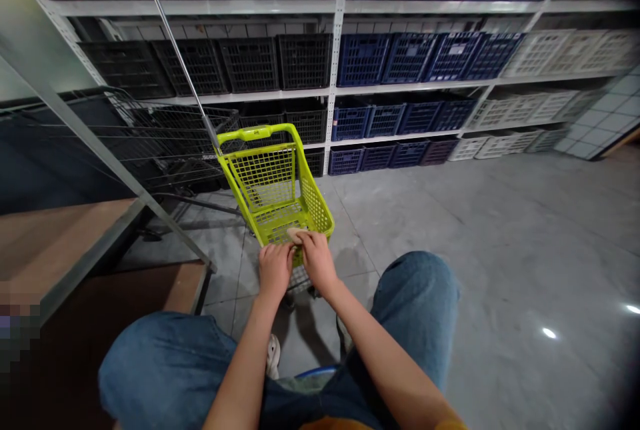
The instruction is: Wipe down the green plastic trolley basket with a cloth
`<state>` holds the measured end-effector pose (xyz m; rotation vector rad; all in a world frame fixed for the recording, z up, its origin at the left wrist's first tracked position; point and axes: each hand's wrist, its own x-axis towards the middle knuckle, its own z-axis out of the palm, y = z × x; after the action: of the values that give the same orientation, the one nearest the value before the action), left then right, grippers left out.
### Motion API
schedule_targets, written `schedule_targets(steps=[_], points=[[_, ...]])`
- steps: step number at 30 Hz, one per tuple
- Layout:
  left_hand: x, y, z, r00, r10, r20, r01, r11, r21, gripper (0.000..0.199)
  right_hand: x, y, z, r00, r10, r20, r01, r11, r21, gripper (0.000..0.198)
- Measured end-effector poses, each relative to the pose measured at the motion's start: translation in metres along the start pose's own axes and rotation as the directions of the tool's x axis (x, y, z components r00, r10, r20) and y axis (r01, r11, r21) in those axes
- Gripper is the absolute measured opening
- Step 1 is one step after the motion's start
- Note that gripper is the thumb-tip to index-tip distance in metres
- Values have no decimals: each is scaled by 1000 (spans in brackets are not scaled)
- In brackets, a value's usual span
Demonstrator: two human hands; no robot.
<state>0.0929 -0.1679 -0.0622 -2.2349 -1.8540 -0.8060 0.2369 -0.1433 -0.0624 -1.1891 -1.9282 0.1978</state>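
A bright green shopping cart (313,200), small and made of plastic lattice, stands upright on the floor in front of my knees. My right hand (317,260) is closed at the cart's near end, with a small pale beige piece, perhaps a cloth (296,235), sticking out from its fingers. Close beside it, my left hand (275,269) has its fingers curled at the near rim. What lies inside the left fingers is hidden, and I cannot tell whether it grips the rim. The thumbs almost meet.
A thin metal pole (173,37) rises from the cart's handle corner. Behind it, white shelves (335,50) carry black, blue crates (363,60) and white crates. A dark wire cart (185,120) stands at left, near a metal-framed brown platform (65,223). Grey tiled floor (500,237) spreads right.
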Motion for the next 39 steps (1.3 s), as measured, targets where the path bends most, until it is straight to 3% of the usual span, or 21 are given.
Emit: schedule_targets(steps=[2,7,11,15,19,21,23,26,30,33,36,39], points=[[0,-3,-2,1000,10,12,-10,1000,-3,23,4,15,-10,1000,9,-5,-9,1000,-8,36],[2,2,-2,999,6,32,-5,1000,-30,21,16,63,-39,977,137,-164,-152,985,-86,31],[3,8,1,1000,-9,23,9,1000,-11,22,0,36,-9,953,168,-252,-162,986,43,35],[4,3,-1,999,-8,40,6,999,39,21,-24,2,26,979,84,-188,-50,983,178,35],[5,-4,-5,998,4,55,-5,1000,16,20,-21,32,15,985,44,-166,-17,986,165,29],[5,-5,-5,999,3,51,-2,1000,-12,21,-11,59,3,960,138,-243,-102,983,155,27],[5,-3,-4,999,-4,44,6,1000,-29,21,-4,78,-3,902,272,-335,-218,957,189,25],[4,-1,-4,999,-18,30,19,999,-33,20,-10,84,15,814,421,-400,-322,900,292,24],[4,-2,-7,999,-15,31,15,1000,-18,20,-45,74,63,767,547,-335,-418,822,386,15],[5,-4,-9,999,-8,38,9,1000,-11,22,-59,78,80,733,640,-231,-498,736,459,10],[5,-6,-10,999,-12,44,13,1000,-17,22,-44,79,68,708,672,-217,-494,691,528,16],[5,-6,-8,999,-16,45,17,1000,-26,22,-24,70,49,706,643,-298,-414,716,562,23]])
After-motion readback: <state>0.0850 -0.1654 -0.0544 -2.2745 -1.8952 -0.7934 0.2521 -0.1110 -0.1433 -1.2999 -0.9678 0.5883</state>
